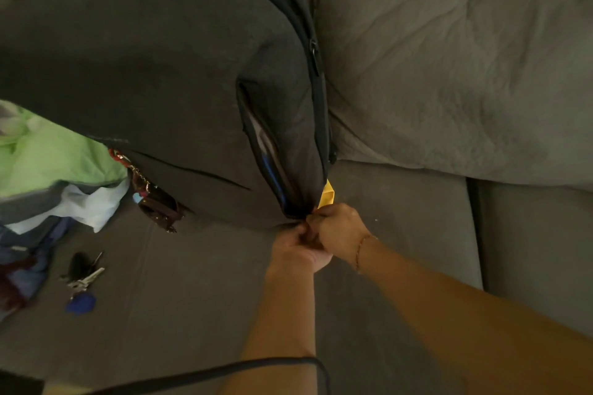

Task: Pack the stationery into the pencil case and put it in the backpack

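Observation:
A dark grey backpack (pixel 154 80) lies on the grey sofa, filling the upper left. A front pocket (pixel 266 151) on it gapes open, with a blue and grey lining showing inside. A yellow tag (pixel 326 196) sticks out at the pocket's near end. Both hands meet right there: my left hand (pixel 296 248) and my right hand (pixel 340 229) pinch the fabric at the zip's end, fingers closed. The zip pull itself is hidden by my fingers. No pencil case or stationery shows.
A key bunch with a blue fob (pixel 81 282) lies on the sofa seat (pixel 192 298) at the left. Green and white clothes (pixel 54 167) are piled at the left edge. A brown charm on a chain (pixel 157 202) hangs off the backpack. A back cushion (pixel 449 67) fills the right.

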`<act>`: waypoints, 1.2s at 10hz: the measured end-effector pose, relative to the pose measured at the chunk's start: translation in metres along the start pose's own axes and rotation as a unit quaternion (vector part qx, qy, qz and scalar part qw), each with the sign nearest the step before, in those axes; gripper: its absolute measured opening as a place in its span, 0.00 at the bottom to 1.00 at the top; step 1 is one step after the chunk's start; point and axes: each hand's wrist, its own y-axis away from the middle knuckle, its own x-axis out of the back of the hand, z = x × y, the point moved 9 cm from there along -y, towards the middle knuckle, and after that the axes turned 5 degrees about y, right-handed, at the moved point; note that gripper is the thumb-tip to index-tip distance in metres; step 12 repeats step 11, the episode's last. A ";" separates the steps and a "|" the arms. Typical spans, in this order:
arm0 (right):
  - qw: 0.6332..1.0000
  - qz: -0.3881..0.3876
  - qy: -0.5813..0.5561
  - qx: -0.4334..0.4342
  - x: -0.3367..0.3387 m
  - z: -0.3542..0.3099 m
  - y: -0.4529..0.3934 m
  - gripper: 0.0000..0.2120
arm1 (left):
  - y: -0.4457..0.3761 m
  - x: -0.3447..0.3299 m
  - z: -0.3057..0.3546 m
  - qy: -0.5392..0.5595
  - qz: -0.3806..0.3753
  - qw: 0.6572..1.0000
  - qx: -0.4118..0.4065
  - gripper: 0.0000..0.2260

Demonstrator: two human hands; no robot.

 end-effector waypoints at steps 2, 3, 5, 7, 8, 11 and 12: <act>0.960 0.027 -0.098 0.261 0.036 -0.118 0.039 0.11 | -0.011 0.002 0.007 -0.029 0.014 0.998 -0.048 0.14; 0.954 0.010 -0.104 0.281 0.062 -0.158 0.047 0.21 | -0.006 0.005 0.009 -0.073 0.043 0.994 -0.062 0.19; 0.959 -0.059 -0.137 0.242 0.061 -0.161 0.063 0.23 | -0.011 0.006 0.011 -0.073 0.056 0.993 -0.071 0.16; 0.916 -0.074 -0.265 0.292 0.081 -0.211 0.103 0.19 | -0.023 0.005 0.012 -0.056 0.025 0.996 -0.064 0.15; 0.927 -0.072 -0.202 0.307 0.076 -0.210 0.102 0.16 | -0.012 0.008 0.011 -0.062 0.014 0.996 -0.070 0.13; 0.934 0.087 -0.061 0.342 0.145 -0.213 0.166 0.17 | 0.060 0.067 0.040 -0.299 0.036 0.939 -0.167 0.09; 0.934 0.087 -0.061 0.342 0.145 -0.213 0.166 0.17 | 0.060 0.067 0.040 -0.299 0.036 0.939 -0.167 0.09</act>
